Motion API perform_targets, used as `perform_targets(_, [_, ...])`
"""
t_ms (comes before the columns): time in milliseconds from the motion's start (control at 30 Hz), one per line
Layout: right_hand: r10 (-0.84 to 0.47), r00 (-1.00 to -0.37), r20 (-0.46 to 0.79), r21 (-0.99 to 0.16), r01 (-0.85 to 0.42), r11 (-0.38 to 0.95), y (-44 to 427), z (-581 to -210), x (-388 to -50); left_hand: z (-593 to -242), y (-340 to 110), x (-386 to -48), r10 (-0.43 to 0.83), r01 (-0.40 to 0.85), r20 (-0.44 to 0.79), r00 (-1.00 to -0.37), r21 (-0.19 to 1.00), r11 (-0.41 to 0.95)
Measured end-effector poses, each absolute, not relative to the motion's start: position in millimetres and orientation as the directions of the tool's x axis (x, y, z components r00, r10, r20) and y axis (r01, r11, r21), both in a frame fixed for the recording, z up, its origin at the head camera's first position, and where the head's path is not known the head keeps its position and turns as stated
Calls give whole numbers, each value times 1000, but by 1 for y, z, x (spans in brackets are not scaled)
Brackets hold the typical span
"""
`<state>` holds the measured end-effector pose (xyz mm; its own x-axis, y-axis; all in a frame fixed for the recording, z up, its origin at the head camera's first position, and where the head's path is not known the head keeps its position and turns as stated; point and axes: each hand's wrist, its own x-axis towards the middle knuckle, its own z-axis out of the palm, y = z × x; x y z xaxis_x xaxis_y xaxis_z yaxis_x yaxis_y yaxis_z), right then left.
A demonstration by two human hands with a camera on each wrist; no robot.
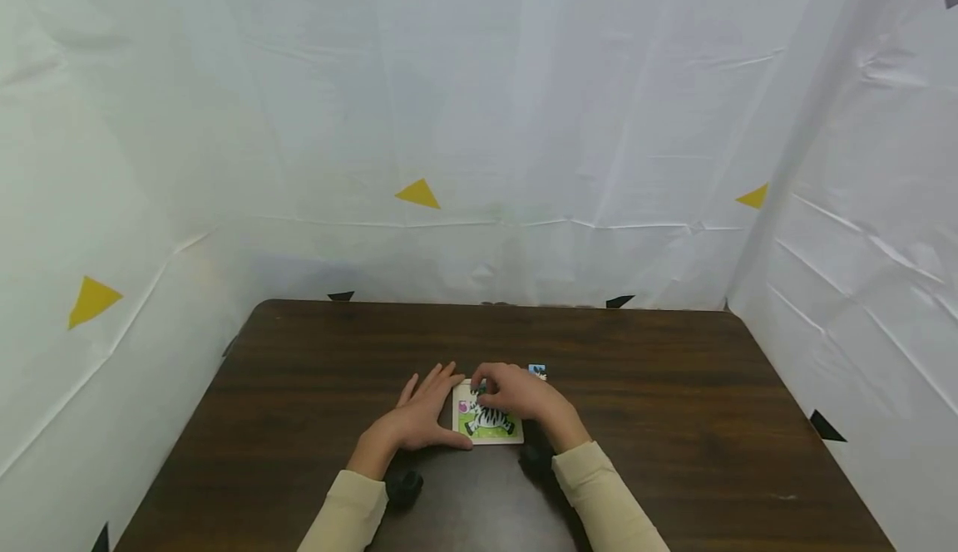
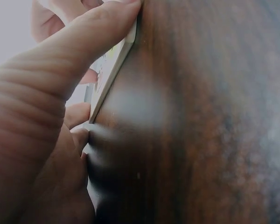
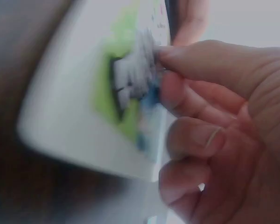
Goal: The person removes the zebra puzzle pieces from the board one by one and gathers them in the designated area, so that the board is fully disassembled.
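A square picture board point(image 1: 490, 433) with a zebra on green lies on the table. My left hand point(image 1: 419, 419) is spread at its left side, fingers straight, the thumb against the near edge; the left wrist view shows that thumb along the board's edge point(image 2: 113, 74). Over the board's upper part, my right hand point(image 1: 520, 394) has thumb and index finger brought together. In the right wrist view, those fingertips of the right hand point(image 3: 214, 102) pinch a small piece at the board point(image 3: 74, 102); it is mostly hidden and blurred.
A small blue picture piece point(image 1: 537, 370) lies on the brown table point(image 1: 674, 419), just beyond my right hand. White sheeting point(image 1: 479, 120) with yellow and dark triangles stands behind the table and along both sides.
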<state>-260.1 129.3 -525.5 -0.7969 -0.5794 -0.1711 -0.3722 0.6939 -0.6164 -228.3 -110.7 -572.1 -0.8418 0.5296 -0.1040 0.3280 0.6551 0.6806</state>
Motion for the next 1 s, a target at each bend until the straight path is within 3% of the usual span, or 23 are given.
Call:
perform_targets(433, [-625,-746,-230,-648,-362,670,126,-519,-261,-559,-112,-226,526,316,-127,-841,675,667])
perform_targets(1000, [-633,-744,-213,-663,-367,653,127,-525,-264,-566,-112,-228,506,288,-161,-848,660,694])
